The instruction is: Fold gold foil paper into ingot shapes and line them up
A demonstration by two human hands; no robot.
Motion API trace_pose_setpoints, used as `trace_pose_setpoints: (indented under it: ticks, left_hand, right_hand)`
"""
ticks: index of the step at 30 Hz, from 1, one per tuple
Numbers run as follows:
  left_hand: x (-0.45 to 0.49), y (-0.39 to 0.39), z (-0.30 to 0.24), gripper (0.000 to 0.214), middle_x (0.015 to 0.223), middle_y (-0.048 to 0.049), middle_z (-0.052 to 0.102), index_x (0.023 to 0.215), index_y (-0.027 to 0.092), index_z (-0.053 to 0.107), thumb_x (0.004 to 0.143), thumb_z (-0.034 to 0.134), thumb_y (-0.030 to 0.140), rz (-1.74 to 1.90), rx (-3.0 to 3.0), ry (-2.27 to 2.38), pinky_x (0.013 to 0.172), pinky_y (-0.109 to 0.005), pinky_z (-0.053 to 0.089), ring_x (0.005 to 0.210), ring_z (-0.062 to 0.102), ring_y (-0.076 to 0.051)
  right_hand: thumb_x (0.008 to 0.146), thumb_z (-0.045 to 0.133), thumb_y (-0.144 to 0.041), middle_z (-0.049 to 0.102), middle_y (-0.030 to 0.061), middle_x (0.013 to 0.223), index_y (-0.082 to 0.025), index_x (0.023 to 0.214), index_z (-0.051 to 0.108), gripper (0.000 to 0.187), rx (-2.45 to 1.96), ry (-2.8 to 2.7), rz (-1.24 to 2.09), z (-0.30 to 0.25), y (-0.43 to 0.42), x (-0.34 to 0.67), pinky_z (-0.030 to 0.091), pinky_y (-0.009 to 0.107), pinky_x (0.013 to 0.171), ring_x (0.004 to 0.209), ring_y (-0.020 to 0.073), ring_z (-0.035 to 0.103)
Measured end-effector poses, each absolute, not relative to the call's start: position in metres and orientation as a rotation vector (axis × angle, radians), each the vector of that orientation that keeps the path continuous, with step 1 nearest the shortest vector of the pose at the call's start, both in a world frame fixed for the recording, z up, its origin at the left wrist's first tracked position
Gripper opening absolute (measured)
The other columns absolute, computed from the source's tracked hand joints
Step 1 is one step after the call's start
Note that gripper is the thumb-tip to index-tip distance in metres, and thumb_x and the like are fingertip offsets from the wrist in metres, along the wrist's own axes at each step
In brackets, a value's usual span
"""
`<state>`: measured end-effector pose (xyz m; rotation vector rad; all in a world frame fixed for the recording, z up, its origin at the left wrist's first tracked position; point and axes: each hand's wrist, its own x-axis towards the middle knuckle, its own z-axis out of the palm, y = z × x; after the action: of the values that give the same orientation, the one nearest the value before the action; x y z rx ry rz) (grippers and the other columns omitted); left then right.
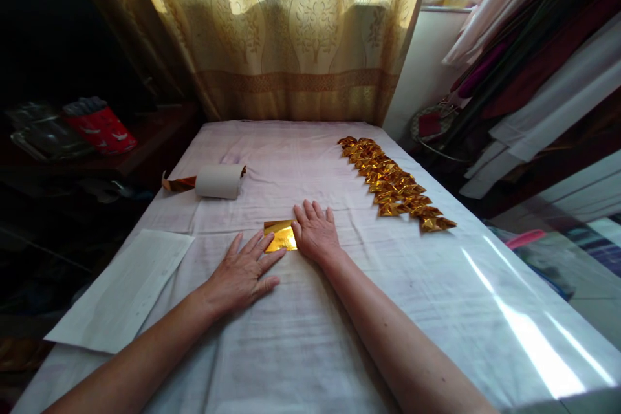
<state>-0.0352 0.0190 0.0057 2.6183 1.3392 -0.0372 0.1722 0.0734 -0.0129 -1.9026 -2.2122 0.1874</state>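
A small sheet of shiny gold foil paper [280,236] lies flat on the cloth-covered table, between my two hands. My left hand [245,270] rests with spread fingers, its fingertips on the sheet's lower left part. On the sheet's right edge lies my right hand [316,233], palm down, fingers stretched forward. Farther right, several folded gold foil pieces [395,184] are set out in slanting rows. Left of the hands, a white paper roll [218,182] lies on its side, with gold foil showing at both ends.
White paper sheets [123,288] lie at the table's left edge. A patterned curtain [310,32] hangs behind the white tablecloth [291,162]. On a dark cabinet at left stands a red container [101,126] beside a glass vessel [48,132]. Clothes [533,90] hang at right.
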Motion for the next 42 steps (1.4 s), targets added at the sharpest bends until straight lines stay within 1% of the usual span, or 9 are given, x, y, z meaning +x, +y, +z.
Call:
trace_pose_setpoints:
  ticks: [7, 10, 13, 16, 24, 29, 33, 37, 42]
  left_hand:
    - [-0.043, 0.023, 0.000, 0.039, 0.152, -0.0061, 0.047, 0.132, 0.032, 0.057, 0.098, 0.041, 0.041, 0.165, 2.593, 1.351, 0.118, -0.062, 0.009, 0.144, 0.034, -0.028]
    - [-0.040, 0.025, -0.007, 0.032, 0.145, -0.0036, 0.055, 0.120, 0.031, 0.063, 0.099, 0.038, 0.033, 0.298, 2.534, 1.424, 0.117, -0.060, 0.014, 0.141, 0.039, -0.025]
    - [-0.031, 0.028, -0.007, 0.026, 0.133, -0.0044, 0.064, 0.106, 0.028, 0.065, 0.098, 0.041, 0.030, 0.413, 2.506, 1.522, 0.116, -0.057, 0.019, 0.130, 0.050, -0.024]
    - [-0.022, 0.033, -0.002, 0.018, 0.119, -0.0053, 0.070, 0.094, 0.025, 0.063, 0.095, 0.046, 0.028, 0.478, 2.481, 1.581, 0.113, -0.053, 0.025, 0.116, 0.059, -0.023]
    - [-0.025, 0.035, 0.000, 0.012, 0.119, -0.0026, 0.069, 0.094, 0.025, 0.062, 0.092, 0.050, 0.025, 0.542, 2.433, 1.539, 0.112, -0.051, 0.024, 0.117, 0.058, -0.022]
    - [-0.025, 0.031, 0.001, 0.011, 0.120, -0.0029, 0.069, 0.096, 0.025, 0.064, 0.089, 0.060, 0.033, 0.544, 2.488, 1.536, 0.116, -0.056, 0.017, 0.117, 0.059, -0.025]
    - [-0.023, 0.032, 0.000, 0.010, 0.116, -0.0027, 0.071, 0.095, 0.025, 0.064, 0.089, 0.061, 0.032, 0.572, 2.504, 1.559, 0.115, -0.056, 0.019, 0.113, 0.061, -0.025]
    - [-0.025, 0.034, -0.003, 0.011, 0.111, -0.0039, 0.074, 0.097, 0.024, 0.065, 0.091, 0.059, 0.032, 0.666, 2.599, 1.505, 0.115, -0.056, 0.021, 0.106, 0.065, -0.024]
    - [-0.026, 0.036, -0.004, 0.017, 0.107, -0.0050, 0.075, 0.100, 0.022, 0.066, 0.096, 0.053, 0.033, 0.744, 2.733, 1.442, 0.114, -0.056, 0.022, 0.100, 0.068, -0.023]
  right_hand:
    - [0.100, 0.036, -0.034, 0.040, 0.0134, 0.155, -0.020, 0.145, 0.047, 0.048, -1.869, -2.155, 0.170, -0.012, 0.073, 0.177, 0.021, 0.056, 0.116, 0.144, 0.0313, 0.033]
    - [0.100, 0.037, -0.031, 0.035, 0.0116, 0.158, -0.018, 0.148, 0.042, 0.050, -1.783, -2.127, 0.094, -0.011, 0.068, 0.175, 0.014, 0.052, 0.119, 0.147, 0.0274, 0.027]
    - [0.101, 0.037, -0.032, 0.030, 0.0072, 0.160, -0.021, 0.151, 0.037, 0.052, -1.593, -2.257, 0.093, -0.008, 0.059, 0.165, 0.006, 0.050, 0.122, 0.150, 0.0230, 0.020]
    - [0.101, 0.035, -0.037, 0.034, 0.0072, 0.158, -0.021, 0.149, 0.041, 0.050, -1.565, -2.408, 0.264, -0.005, 0.051, 0.158, 0.011, 0.052, 0.121, 0.148, 0.0236, 0.026]
    - [0.101, 0.035, -0.037, 0.028, 0.0089, 0.160, -0.019, 0.151, 0.037, 0.053, -1.782, -2.435, 0.327, -0.004, 0.044, 0.198, 0.014, 0.056, 0.120, 0.149, 0.0273, 0.023]
    - [0.098, 0.042, -0.031, 0.038, 0.0116, 0.156, -0.017, 0.147, 0.044, 0.051, -1.697, -2.360, 0.231, -0.006, 0.040, 0.215, 0.020, 0.051, 0.118, 0.145, 0.0275, 0.031]
    - [0.094, 0.051, -0.029, 0.054, 0.0106, 0.144, -0.020, 0.127, 0.063, 0.036, -1.430, -2.264, 0.093, -0.009, 0.038, 0.214, 0.027, 0.045, 0.115, 0.136, 0.0256, 0.043]
    - [0.090, 0.062, -0.029, 0.067, 0.0073, 0.126, -0.024, 0.105, 0.071, 0.018, -1.138, -2.289, 0.081, -0.014, 0.039, 0.210, 0.039, 0.040, 0.100, 0.118, 0.0246, 0.055]
    - [0.094, 0.060, -0.025, 0.073, 0.0050, 0.106, -0.024, 0.100, 0.072, 0.013, -1.073, -2.311, 0.118, -0.015, 0.041, 0.206, 0.043, 0.035, 0.086, 0.096, 0.0195, 0.062]
